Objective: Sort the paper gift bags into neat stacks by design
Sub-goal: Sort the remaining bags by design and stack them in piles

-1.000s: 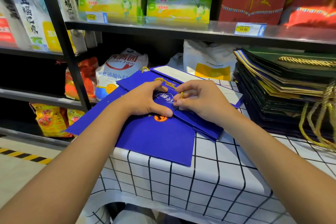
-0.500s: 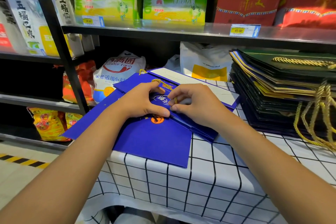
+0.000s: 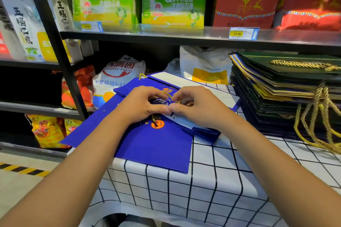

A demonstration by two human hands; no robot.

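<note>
Checked tablecloth [image 3: 212,180] before shop shelves [image 3: 166,36]; both hands [image 3: 142,103] [image 3: 197,107] pinching gold cord [image 3: 168,96] on blue bags [image 3: 156,145].

Matt blue paper bags [image 3: 156,145] (twisted gold cord handles [image 3: 317,101]) lie on smooth checked cloth [image 3: 212,180].

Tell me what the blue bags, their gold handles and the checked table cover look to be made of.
Blue bags: stiff matte paper or card, lying flat with sharp folded edges and a white inside. Gold handles: twisted cord with a slight sheen. Table cover: white, black grid; it drapes over the edge in soft folds, so probably thin cloth or plastic sheet.
</note>
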